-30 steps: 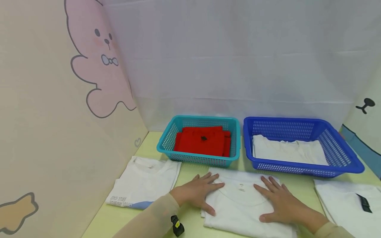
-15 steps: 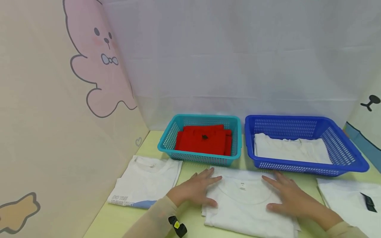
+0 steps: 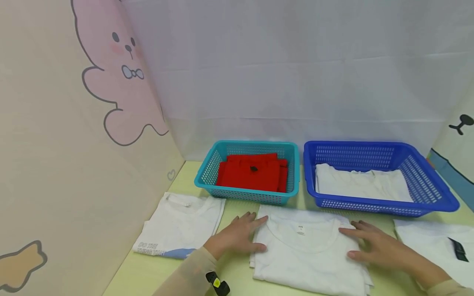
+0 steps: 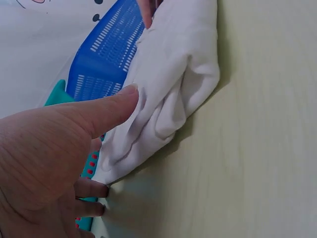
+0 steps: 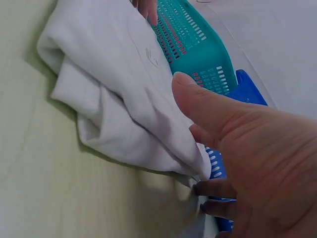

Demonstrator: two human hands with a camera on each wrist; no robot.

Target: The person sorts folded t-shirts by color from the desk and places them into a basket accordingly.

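Observation:
In the head view a folded white T-shirt [image 3: 307, 261] lies on the pale yellow table, its round neckline and small printed label facing up. My left hand [image 3: 237, 234] is at its left edge, with fingers extended and the thumb apart. At the right edge is my right hand [image 3: 381, 248], its fingers also loosely straight. Layered folds along the shirt's side [image 4: 171, 106] show in the left wrist view, beside my thumb. The right wrist view shows similar folds [image 5: 119, 114], with my fingertips low at the shirt's corner. Neither hand grips the cloth.
Behind the shirt stand a teal basket [image 3: 246, 193] holding folded red clothes [image 3: 252, 174] and a blue basket [image 3: 370, 204] holding white clothes [image 3: 363, 185]. A printed white T-shirt [image 3: 181, 226] lies left; another white garment [image 3: 433, 255] with a black tag lies right. Walls border the table.
Both hands have come off the top of the T-shirt and spread outward, the left to its left edge and the right to its right edge. The shirt stays in place.

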